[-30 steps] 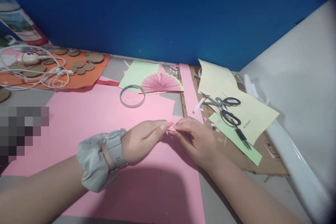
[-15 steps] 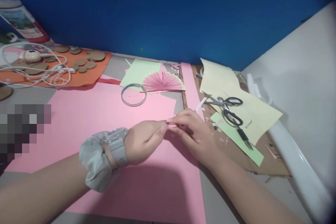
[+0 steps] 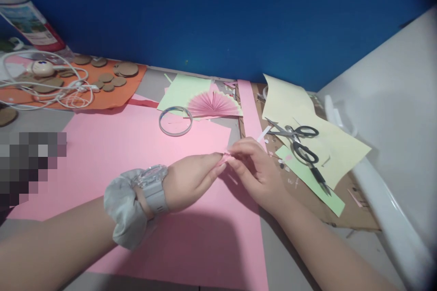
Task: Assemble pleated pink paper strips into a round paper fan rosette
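Between the fingertips of both hands is a small folded piece of pink paper point(image 3: 226, 159), mostly hidden by the fingers. My left hand point(image 3: 194, 179), with a grey watch and a grey scrunchie at the wrist, pinches it from the left. From the right, my right hand point(image 3: 257, 170) grips the same piece with thumb and fingertips. Both hands are just above a large pink sheet point(image 3: 191, 245). Beyond them lies a pleated pink paper fan point(image 3: 214, 103) with a pale scalloped edge. A roll of clear tape point(image 3: 175, 134) rests on the pink sheet, left of the fan.
Scissors point(image 3: 303, 132) and a black-handled craft knife point(image 3: 319, 177) lie on pale yellow point(image 3: 344, 145) and green paper point(image 3: 336, 207) at right. Cardboard discs point(image 3: 126, 69) and a white cable point(image 3: 77, 86) cover orange paper point(image 3: 128, 93) at left. A bottle point(image 3: 30, 22) stands behind.
My fingertips have shifted slightly right and up. The fingers have parted a little, so more of the folded pink paper shows. The view has moved slightly.
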### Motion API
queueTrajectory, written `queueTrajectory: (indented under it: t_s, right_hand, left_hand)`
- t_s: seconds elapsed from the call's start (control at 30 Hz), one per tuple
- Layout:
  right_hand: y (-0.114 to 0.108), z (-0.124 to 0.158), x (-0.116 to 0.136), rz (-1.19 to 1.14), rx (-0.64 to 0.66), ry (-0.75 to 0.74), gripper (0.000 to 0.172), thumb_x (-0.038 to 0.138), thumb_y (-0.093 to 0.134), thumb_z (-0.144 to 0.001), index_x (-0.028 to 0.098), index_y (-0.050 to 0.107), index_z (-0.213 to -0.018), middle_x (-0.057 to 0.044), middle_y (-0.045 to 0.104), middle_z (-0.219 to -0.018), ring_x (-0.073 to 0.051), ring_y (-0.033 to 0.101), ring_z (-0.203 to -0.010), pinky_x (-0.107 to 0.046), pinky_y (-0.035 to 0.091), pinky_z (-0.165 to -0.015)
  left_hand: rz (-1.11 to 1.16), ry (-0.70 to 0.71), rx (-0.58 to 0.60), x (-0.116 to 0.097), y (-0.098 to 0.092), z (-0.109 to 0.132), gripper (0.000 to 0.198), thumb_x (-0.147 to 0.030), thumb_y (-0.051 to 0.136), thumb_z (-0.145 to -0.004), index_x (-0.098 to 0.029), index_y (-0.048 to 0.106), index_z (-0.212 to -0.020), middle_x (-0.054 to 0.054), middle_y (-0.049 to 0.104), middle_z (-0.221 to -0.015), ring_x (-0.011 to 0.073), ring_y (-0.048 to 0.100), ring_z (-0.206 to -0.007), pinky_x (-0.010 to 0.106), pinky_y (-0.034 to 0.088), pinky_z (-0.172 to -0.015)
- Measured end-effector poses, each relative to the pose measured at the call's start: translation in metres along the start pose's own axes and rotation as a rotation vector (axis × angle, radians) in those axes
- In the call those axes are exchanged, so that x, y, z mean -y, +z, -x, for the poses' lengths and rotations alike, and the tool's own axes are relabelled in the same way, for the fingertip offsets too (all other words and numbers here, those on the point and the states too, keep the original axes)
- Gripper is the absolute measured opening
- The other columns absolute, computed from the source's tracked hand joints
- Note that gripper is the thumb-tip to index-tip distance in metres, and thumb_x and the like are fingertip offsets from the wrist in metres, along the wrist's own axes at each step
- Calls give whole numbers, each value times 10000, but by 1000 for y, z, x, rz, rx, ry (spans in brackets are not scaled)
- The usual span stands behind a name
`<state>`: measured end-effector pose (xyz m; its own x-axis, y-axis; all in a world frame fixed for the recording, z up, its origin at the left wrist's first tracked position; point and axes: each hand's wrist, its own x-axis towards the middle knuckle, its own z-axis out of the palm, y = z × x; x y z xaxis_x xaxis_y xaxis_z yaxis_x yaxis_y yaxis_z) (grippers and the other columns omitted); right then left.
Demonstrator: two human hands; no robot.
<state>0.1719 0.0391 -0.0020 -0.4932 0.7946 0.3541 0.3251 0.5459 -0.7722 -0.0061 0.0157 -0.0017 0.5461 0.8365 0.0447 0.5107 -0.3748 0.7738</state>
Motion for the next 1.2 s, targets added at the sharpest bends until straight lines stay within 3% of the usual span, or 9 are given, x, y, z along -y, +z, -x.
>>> queueTrajectory:
  t_s: [0.17,0.43,0.57,0.67,0.8,0.97,1.03,1.1,1.2]
  right_hand:
    - [-3,0,0,83,85,-16,194,174,490,-878,259,565,-1036,-34,564,-906,-169,527,-867,-327,430,-753]
    - [-5,4,0,82,-68,-42,98,196,450,-895,242,524,-941,-26,574,-830,-170,531,-796,-330,421,-711]
    - [-5,4,2,5,-67,27,84,200,440,-902,231,517,-890,-12,553,-800,-146,527,-744,-297,416,-682]
    - [-3,3,2,-75,-36,135,108,240,420,-913,215,503,-848,-6,532,-784,-132,522,-716,-273,418,-654]
    - [1,0,1,-188,25,235,119,272,392,-926,211,489,-892,1,520,-794,-119,532,-722,-258,439,-675]
    - [3,0,2,-418,34,248,108,268,431,-913,214,516,-951,25,527,-774,-70,527,-608,-200,436,-560]
    - [2,-1,3,-476,21,268,97,271,447,-906,202,515,-896,51,502,-656,-61,502,-538,-190,422,-522]
    - [0,-2,2,-493,-1,313,104,278,451,-905,198,507,-869,69,476,-584,-54,473,-487,-185,407,-492]
    - [-1,-4,0,-494,-16,369,124,301,449,-903,204,488,-836,83,446,-522,-56,440,-443,-183,384,-454]
  left_hand:
    - [-181,-5,-18,-1,3,0,347,-324,208,-948,-154,505,-1004,79,617,-897,195,569,-825,326,420,-769]
    - [-201,13,-151,-1,-6,6,281,-370,353,-919,-211,531,-1067,23,666,-878,166,598,-803,269,421,-725]
    - [-168,53,-154,-3,-7,5,273,-331,343,-924,-199,581,-946,13,666,-788,151,591,-740,264,420,-701]
    - [117,-59,-96,-3,-6,2,315,-332,314,-930,-178,575,-845,2,646,-675,107,566,-572,240,442,-614]
    - [713,-228,125,3,-8,-4,347,-401,314,-919,-144,530,-831,-8,582,-484,85,482,-348,188,368,-374]
    - [911,-258,308,8,-13,-7,428,-413,294,-922,-113,559,-770,-16,501,-403,74,427,-310,184,318,-341]
    - [874,-246,232,6,-11,-5,419,-433,298,-917,-114,565,-866,-18,518,-456,74,443,-342,191,350,-365]
    - [750,-228,-7,3,-8,-3,346,-425,368,-900,-157,496,-1077,-34,548,-550,77,479,-388,198,402,-406]
    - [359,-130,-207,0,-4,0,395,-347,562,-814,-218,470,-1176,13,648,-845,124,620,-668,228,496,-600]
